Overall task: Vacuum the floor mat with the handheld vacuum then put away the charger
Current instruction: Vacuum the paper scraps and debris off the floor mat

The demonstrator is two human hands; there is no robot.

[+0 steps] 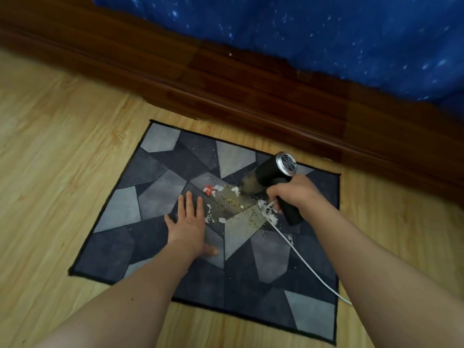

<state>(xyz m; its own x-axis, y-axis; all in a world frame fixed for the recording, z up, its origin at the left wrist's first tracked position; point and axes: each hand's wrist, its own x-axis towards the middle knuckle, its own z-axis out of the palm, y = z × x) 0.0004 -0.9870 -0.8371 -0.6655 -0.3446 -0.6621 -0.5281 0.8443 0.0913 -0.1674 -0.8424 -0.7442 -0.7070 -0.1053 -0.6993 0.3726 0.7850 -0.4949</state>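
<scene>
Left hand (187,226) is lying flat, palm down, pressing on the floor mat (150,177), fingers straight and slightly spread, thumb sticking out sideways. Right hand (293,194) is curling round the grip of the handheld vacuum (271,172). Both bare forearms are reaching forward from the bottom edge.

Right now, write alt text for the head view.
A right hand grips a black handheld vacuum, nozzle down on crumbs and scraps on a grey floor mat. The left hand lies flat on the mat; a white cable runs past the handle.
</scene>
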